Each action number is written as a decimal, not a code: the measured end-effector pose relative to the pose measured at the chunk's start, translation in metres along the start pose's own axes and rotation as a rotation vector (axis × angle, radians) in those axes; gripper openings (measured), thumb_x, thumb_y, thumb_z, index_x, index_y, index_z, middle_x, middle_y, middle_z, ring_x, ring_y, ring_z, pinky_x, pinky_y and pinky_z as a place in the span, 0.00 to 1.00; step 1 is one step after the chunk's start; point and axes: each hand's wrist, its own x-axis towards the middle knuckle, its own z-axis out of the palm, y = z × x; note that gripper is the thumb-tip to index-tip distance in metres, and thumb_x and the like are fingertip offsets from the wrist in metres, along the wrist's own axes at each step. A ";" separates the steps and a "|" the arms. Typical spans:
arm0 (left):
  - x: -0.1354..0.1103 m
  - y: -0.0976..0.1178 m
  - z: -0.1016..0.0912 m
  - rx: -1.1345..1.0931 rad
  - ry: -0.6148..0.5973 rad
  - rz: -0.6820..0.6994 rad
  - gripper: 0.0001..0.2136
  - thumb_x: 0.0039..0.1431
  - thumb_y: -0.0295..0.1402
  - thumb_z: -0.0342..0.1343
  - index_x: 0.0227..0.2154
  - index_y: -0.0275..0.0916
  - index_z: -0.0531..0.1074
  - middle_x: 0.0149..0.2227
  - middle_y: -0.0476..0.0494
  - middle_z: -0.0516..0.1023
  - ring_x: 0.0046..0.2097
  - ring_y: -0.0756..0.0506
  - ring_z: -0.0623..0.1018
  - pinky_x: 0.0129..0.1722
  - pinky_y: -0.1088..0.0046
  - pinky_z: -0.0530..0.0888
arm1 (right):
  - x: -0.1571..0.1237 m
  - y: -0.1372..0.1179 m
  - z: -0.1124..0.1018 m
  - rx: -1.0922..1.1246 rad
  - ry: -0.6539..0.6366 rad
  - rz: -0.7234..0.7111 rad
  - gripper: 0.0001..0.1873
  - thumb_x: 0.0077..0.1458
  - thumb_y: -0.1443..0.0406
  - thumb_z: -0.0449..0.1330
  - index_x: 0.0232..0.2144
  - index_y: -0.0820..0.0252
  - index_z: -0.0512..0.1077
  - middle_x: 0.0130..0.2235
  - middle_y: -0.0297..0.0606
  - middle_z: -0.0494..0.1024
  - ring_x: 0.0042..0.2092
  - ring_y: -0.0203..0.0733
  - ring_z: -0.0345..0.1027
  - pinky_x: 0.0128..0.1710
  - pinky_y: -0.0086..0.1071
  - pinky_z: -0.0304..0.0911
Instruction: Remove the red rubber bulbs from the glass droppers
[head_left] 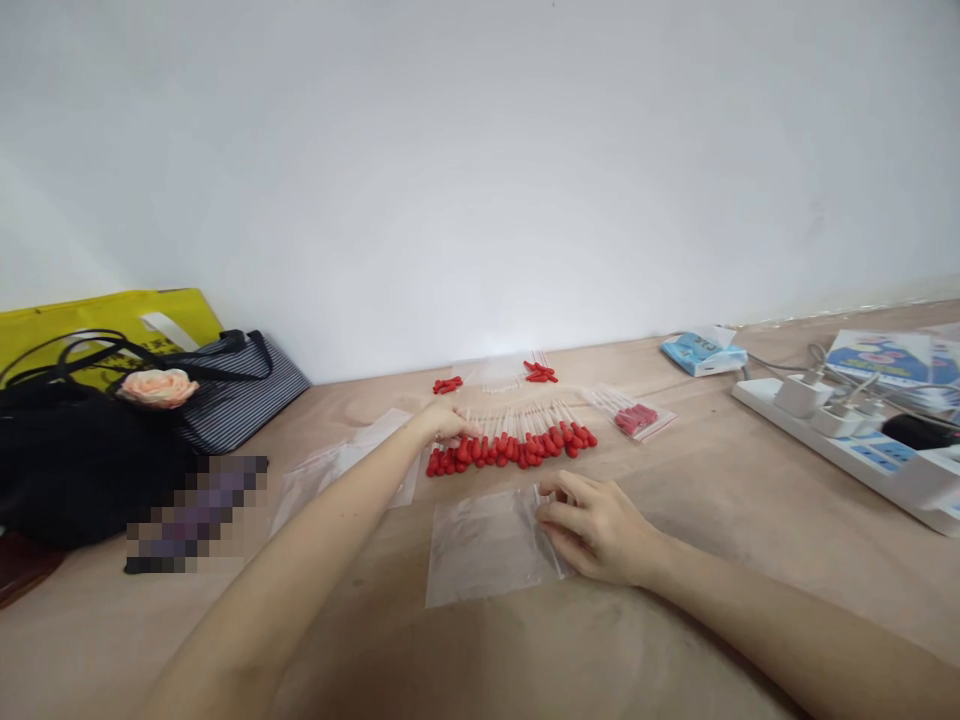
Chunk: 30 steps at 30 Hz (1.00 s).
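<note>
A row of several glass droppers with red rubber bulbs (517, 440) lies across the middle of the brown table (712, 480). My left hand (442, 422) reaches to the left end of that row, fingers curled on a dropper there. My right hand (596, 525) rests on the right edge of a clear plastic zip bag (484, 545) lying flat in front of the row, fingers pinching its opening. A filled bag of droppers (634, 415) lies to the right of the row. Small groups of loose red bulbs (448, 384) and red droppers (540, 372) sit near the wall.
More clear bags (345, 465) lie to the left. A black bag (67, 460), a striped pouch (232, 395) with a peach flower (159, 387) and a yellow bag (105, 320) fill the left side. A white power strip (855, 440) with plugs and a blue packet (703, 352) sit at right.
</note>
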 end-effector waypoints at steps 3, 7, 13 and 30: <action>-0.002 0.000 -0.003 0.069 0.019 0.044 0.13 0.32 0.30 0.65 0.16 0.35 0.63 0.12 0.53 0.66 0.17 0.52 0.68 0.22 0.76 0.68 | 0.000 -0.002 0.000 -0.004 -0.037 0.029 0.08 0.50 0.69 0.50 0.30 0.58 0.69 0.36 0.38 0.71 0.33 0.34 0.63 0.27 0.27 0.52; -0.028 -0.007 -0.001 0.148 0.130 0.199 0.08 0.41 0.33 0.60 0.22 0.37 0.66 0.17 0.51 0.69 0.22 0.50 0.71 0.26 0.74 0.67 | 0.005 -0.008 -0.005 -0.011 -0.082 0.301 0.09 0.51 0.62 0.51 0.23 0.59 0.67 0.27 0.34 0.71 0.29 0.34 0.64 0.25 0.27 0.49; -0.097 -0.043 0.031 0.262 0.142 0.726 0.10 0.54 0.37 0.47 0.30 0.39 0.71 0.32 0.43 0.74 0.37 0.46 0.73 0.39 0.70 0.68 | 0.012 -0.012 -0.008 0.139 -0.179 0.665 0.14 0.45 0.54 0.58 0.28 0.57 0.64 0.22 0.29 0.71 0.25 0.35 0.64 0.22 0.27 0.46; -0.097 -0.047 0.038 0.118 -0.186 0.406 0.14 0.39 0.40 0.59 0.28 0.38 0.67 0.24 0.52 0.68 0.28 0.49 0.69 0.26 0.77 0.64 | 0.006 0.000 -0.003 0.334 -0.083 0.533 0.14 0.51 0.59 0.53 0.40 0.56 0.68 0.24 0.31 0.70 0.24 0.34 0.62 0.23 0.27 0.54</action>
